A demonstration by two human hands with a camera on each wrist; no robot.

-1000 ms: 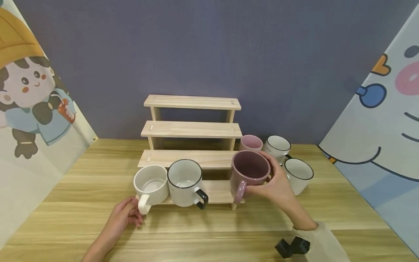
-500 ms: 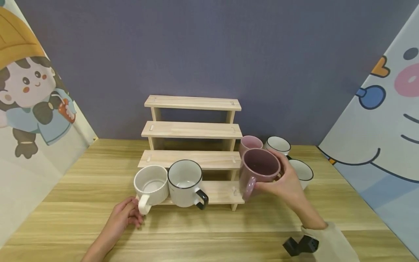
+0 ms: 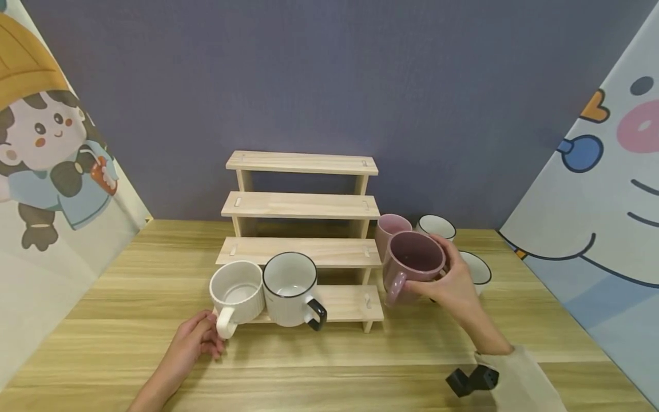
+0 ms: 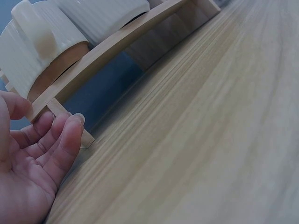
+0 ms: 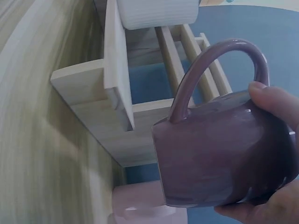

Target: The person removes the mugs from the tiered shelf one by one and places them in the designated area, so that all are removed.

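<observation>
Mauve mug (image 3: 413, 257), gripped by the right hand (image 3: 456, 288), just right of the wooden rack (image 3: 301, 204); the left hand (image 3: 193, 339) pinches the rack's front left corner. A loose grip could drop it, or a swing could knock the pink cup (image 3: 388, 228) beside the rack.

This looks like a small screened booth, dressed with homely things; whether it stands in a lab, an office or a home cannot be told. A wood-grain bench (image 3: 309, 372) is walled on three sides. Along its back edge rises a plain blue-grey panel (image 3: 329, 86). A panel with a cartoon child (image 3: 54, 149) lines the left edge, and one with a big cartoon face (image 3: 582, 212) the right; both meet the back panel at the far corners. The stepped wooden rack (image 3: 304, 204) and mugs (image 3: 290, 297) near the middle are ordinary household ware.
</observation>
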